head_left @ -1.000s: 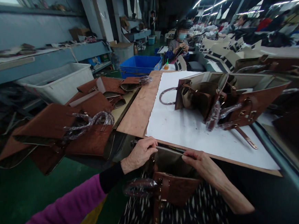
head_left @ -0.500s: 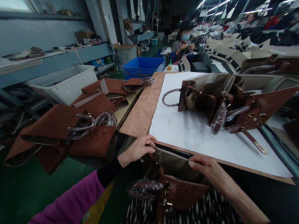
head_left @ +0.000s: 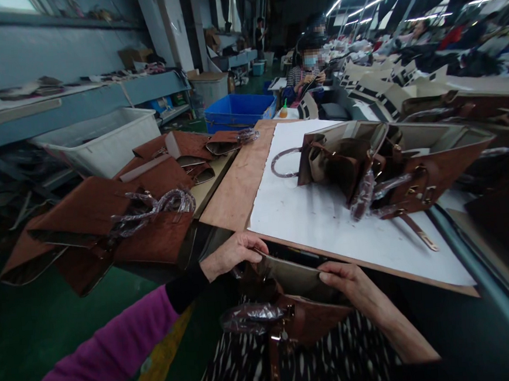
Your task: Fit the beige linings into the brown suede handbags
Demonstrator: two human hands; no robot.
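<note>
A brown handbag (head_left: 320,320) with a beige lining rests on my lap, its mouth facing up. My left hand (head_left: 233,255) pinches the far rim at its left corner. Farther right along the same rim, my right hand (head_left: 354,282) grips the edge between thumb and fingers. The bag's plastic-wrapped handle (head_left: 253,318) sticks out to the left, and a strap with metal fittings hangs down the front. The lower inside of the bag is in shadow.
Ahead is a board covered with white paper (head_left: 277,206), bearing another open brown bag (head_left: 434,182). Brown bag pieces (head_left: 84,210) lie heaped at the left. Behind them stand a white bin (head_left: 100,138) and a blue bin (head_left: 239,110). A co-worker (head_left: 305,81) sits beyond the board.
Both hands stay on the bag's rim, with only slight shifts. The whole scene has moved a little to the left in view.
</note>
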